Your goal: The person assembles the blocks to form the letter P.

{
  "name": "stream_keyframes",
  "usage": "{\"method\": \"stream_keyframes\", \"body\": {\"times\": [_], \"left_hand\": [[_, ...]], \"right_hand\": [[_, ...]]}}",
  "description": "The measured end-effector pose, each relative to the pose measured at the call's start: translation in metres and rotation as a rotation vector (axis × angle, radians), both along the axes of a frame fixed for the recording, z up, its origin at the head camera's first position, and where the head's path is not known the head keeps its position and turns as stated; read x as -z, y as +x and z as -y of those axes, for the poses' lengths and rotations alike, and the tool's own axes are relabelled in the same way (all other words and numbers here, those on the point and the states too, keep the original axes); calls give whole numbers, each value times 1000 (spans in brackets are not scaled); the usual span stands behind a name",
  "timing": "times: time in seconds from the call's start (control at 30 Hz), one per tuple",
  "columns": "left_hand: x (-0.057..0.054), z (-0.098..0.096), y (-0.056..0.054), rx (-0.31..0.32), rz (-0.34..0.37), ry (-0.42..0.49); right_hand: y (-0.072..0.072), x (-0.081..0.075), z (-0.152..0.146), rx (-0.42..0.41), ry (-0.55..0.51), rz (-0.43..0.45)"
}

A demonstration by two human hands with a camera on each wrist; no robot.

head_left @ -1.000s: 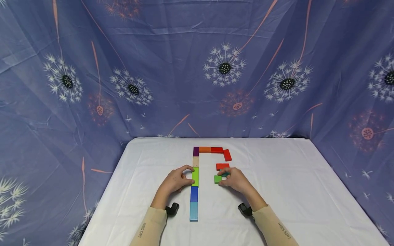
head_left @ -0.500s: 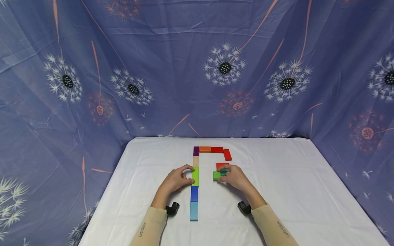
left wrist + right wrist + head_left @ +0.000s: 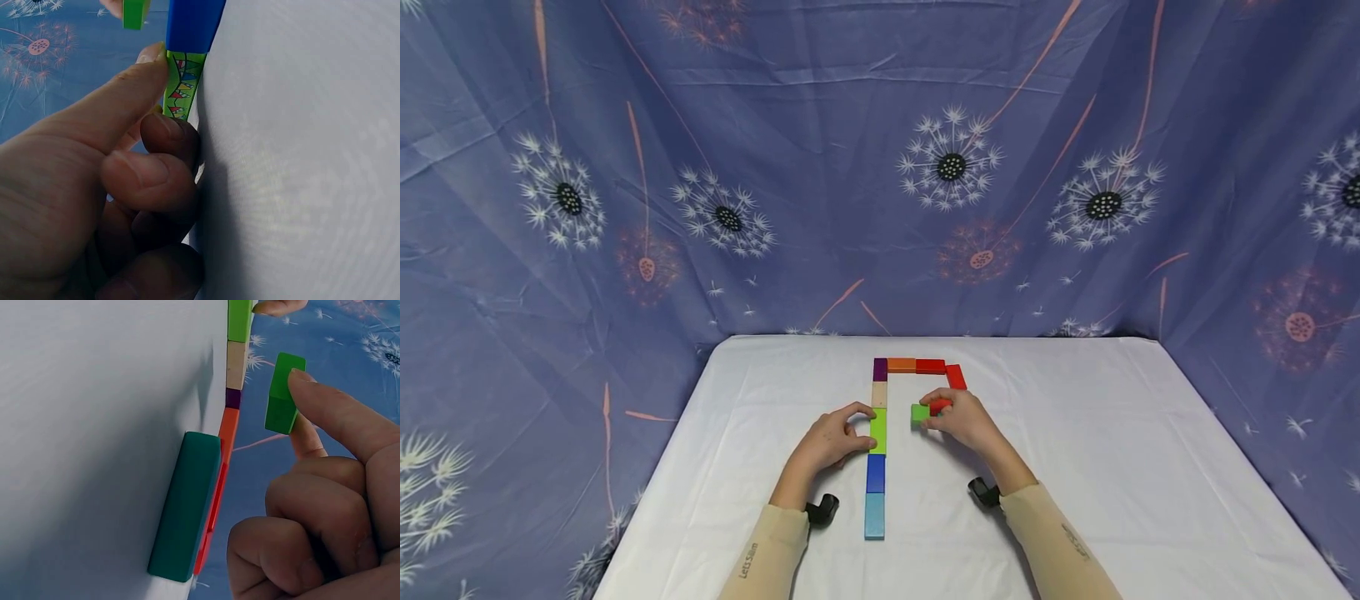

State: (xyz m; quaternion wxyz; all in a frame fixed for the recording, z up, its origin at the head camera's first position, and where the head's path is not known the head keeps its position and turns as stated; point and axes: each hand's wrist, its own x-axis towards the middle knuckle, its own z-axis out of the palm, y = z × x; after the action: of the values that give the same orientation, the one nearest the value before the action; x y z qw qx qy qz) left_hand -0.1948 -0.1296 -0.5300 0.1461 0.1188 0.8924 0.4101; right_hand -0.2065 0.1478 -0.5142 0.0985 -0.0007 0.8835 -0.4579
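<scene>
My left hand [image 3: 827, 440] pinches a lime-green block [image 3: 878, 432] between thumb and index finger, at its near and far ends; the block lies in a column of blocks on the white cloth. In the left wrist view, printed bunting flags show on its side. My right hand [image 3: 967, 421] pinches a small bright green block [image 3: 285, 394] between thumb and finger, raised above the cloth. Below that hand, in the right wrist view, lies a teal block [image 3: 185, 506], mostly hidden from the head view. A red block [image 3: 938, 406] is partly covered by the right fingers.
Toward me, the column continues with a blue block [image 3: 876, 473] and a light blue block [image 3: 874, 517]. Beyond are beige [image 3: 879, 394] and purple [image 3: 880, 369] blocks. An orange block [image 3: 902, 365] and a red block [image 3: 930, 366] run right to a slanted red block [image 3: 956, 377].
My right hand has lifted the small green block and carried it slightly left and away from me. The left hand keeps its place on the lime-green block.
</scene>
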Motion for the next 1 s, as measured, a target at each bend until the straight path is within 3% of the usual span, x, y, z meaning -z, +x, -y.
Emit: {"method": "stream_keyframes", "body": {"times": [0.57, 1.0], "left_hand": [[0, 0, -1, -4, -2, -19], [0, -1, -1, 8, -10, -25]], "right_hand": [[-21, 8, 25, -12, 33, -13], [-29, 10, 41, -23, 215, -33]]}}
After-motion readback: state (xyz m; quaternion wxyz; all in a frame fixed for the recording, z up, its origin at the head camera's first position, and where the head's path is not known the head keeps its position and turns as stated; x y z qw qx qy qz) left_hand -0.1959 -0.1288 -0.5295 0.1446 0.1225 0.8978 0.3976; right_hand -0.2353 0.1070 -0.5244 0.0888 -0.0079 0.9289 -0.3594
